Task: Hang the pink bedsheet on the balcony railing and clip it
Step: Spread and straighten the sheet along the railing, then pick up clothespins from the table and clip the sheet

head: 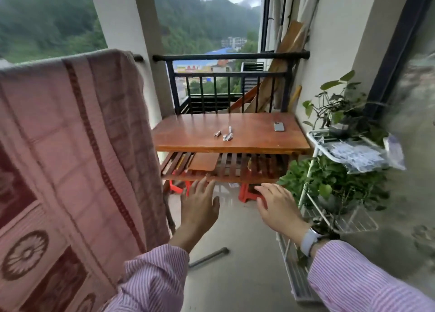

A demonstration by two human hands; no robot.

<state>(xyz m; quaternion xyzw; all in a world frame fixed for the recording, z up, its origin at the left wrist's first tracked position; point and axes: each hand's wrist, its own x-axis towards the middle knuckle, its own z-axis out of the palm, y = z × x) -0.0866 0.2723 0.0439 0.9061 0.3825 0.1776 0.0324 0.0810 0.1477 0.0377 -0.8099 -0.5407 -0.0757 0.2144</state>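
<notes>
The pink bedsheet (70,146) with dark red patterns hangs draped over the balcony railing (138,57) on the left and falls down toward the floor. Several small metal clips (224,133) lie on the wooden table (188,132) ahead. My left hand (200,208) is stretched forward with straight fingers, holding nothing, just right of the sheet's edge. My right hand (277,208), with a white watch on the wrist, is also held out with relaxed fingers and is empty. Both hands are in the air, short of the table.
A phone (279,126) lies on the table's far right. A second black railing section (230,56) closes the balcony's end, with wooden planks (282,59) leaning behind it. A white wire rack (329,217) with potted plants stands on the right. Red stools (247,194) sit under the table.
</notes>
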